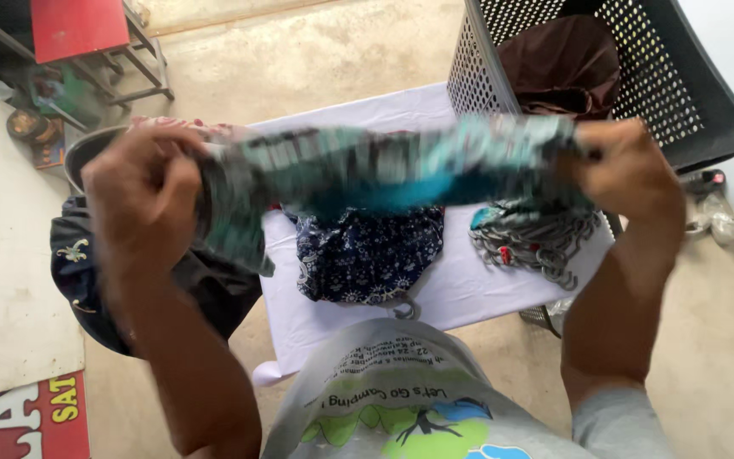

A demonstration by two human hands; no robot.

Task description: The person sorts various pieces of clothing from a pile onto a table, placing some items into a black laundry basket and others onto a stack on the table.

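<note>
Both my left hand [142, 191] and right hand [630, 170] grip closed the ends of the teal patterned cloth [384, 166], stretched above the white sheet [469, 289]; I should keep it taut and level.

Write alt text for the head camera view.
Two bare hands, left hand and right hand, stretch a teal patterned cloth above a white-covered table holding a folded navy garment. A dark perforated laundry basket stands behind.
</note>
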